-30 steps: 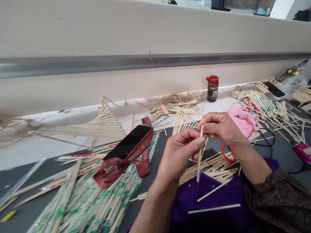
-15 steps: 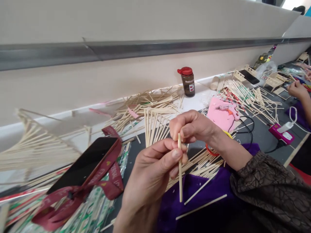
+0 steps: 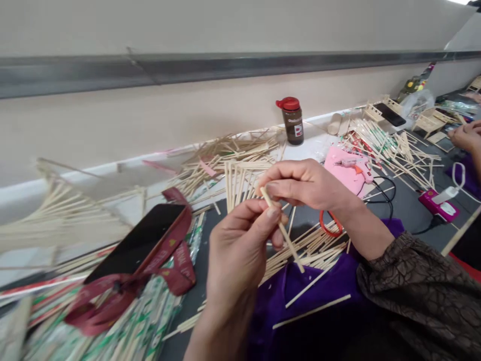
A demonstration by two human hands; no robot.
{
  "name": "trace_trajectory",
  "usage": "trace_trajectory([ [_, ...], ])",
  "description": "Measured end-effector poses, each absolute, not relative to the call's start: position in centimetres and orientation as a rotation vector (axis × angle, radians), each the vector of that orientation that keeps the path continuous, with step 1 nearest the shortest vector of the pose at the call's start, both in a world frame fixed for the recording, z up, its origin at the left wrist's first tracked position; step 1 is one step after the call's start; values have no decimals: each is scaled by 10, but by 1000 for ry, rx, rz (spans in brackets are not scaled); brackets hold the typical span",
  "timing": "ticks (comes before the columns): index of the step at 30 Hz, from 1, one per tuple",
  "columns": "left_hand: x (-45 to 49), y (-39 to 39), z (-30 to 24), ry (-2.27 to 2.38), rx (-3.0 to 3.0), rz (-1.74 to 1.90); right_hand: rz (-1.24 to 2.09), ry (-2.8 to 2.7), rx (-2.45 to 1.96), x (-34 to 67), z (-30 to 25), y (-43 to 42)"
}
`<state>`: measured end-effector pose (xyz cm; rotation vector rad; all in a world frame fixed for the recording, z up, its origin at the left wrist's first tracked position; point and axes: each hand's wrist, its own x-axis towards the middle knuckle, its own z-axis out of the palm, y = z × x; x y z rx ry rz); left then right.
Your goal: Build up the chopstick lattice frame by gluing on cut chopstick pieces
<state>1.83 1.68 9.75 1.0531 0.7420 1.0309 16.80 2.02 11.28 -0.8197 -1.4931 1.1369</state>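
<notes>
A short pale wooden stick (image 3: 290, 245) slants down to the right, pinched between the thumb and fingers of my left hand (image 3: 244, 240). My right hand (image 3: 300, 183) is closed at the stick's upper end, its thumb and fingertips against it. Just behind both hands, long wooden sticks (image 3: 236, 183) fan out on the dark table. More sticks (image 3: 319, 243) lie in a loose heap below my right wrist. A purple cloth (image 3: 268, 311) sits under my hands, with two single sticks resting on it.
A phone (image 3: 139, 240) with a maroon lanyard (image 3: 176, 265) rests on wrapped chopsticks at left. Farther back stand a red-lidded bottle (image 3: 293, 123) and a pink glue gun (image 3: 355, 165). A magenta power adapter (image 3: 438, 204) lies at right, near another person's hand (image 3: 466, 135).
The stick has swung from nearly upright to a slant, its lower end now to the right. My right hand has shifted slightly up the view and its fingers lie flatter.
</notes>
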Motion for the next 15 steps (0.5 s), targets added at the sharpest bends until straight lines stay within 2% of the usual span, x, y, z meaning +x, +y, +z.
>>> trace_trajectory([
  [4,18,14,98,689,1069,997,898,-1553,-959,164,123,6],
  [15,12,16,103,453,871,747,1216,-1413,-902,164,119,14],
])
